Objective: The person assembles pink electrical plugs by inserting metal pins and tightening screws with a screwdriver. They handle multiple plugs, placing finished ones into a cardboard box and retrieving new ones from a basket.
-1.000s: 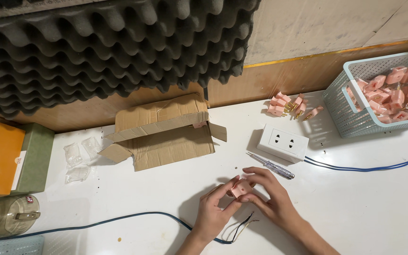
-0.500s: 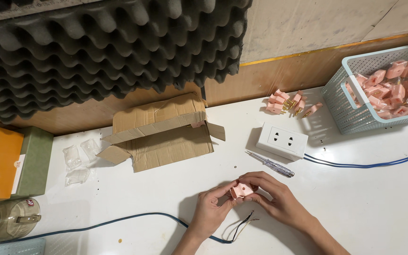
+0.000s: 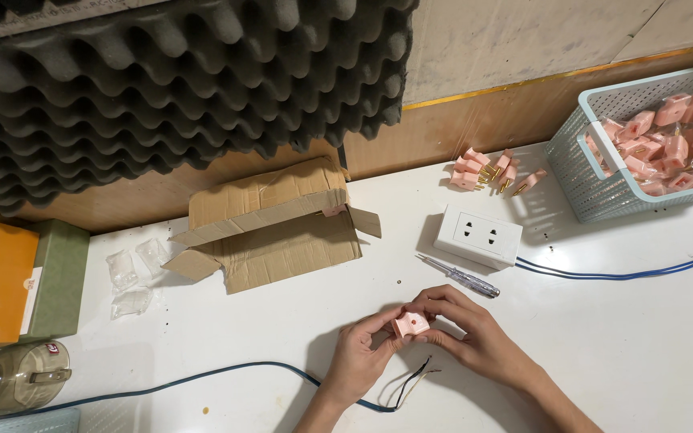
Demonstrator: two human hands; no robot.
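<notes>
Plug: we've got a small pink plug body (image 3: 411, 323) pinched between both hands, just above the white table (image 3: 643, 353), low and a bit right of centre in the head view.
Left hand: our left hand (image 3: 360, 361) comes up from below, thumb and fingertips closed on the plug's left end.
Right hand: our right hand (image 3: 475, 333) wraps over from the right, fingers curled across the top and thumb underneath, so it's clamped on the right end.
Where it sits in the grip: right at the fingertips of both hands, not down in either palm; only the middle of its flat pink face shows between them.
Which way it points: the flat face is turned up toward us, and the long axis looks roughly left-right, from one hand to the other. Can't really tell which end is the front, the fingers cover both.
Wire: a dark cord (image 3: 202, 377) runs in along the table from the left and ends in bare split leads (image 3: 419, 373) just below the plug, not touching it.
Nearby: a screwdriver (image 3: 459, 277) lies just beyond our hands, with a white socket block (image 3: 479, 235) behind it.
Further off: an open cardboard box (image 3: 270, 228) sits to the left, a loose pile of pink plugs (image 3: 491, 170) is by the wall, and a mesh basket (image 3: 595, 188) full of them is at far right.
</notes>
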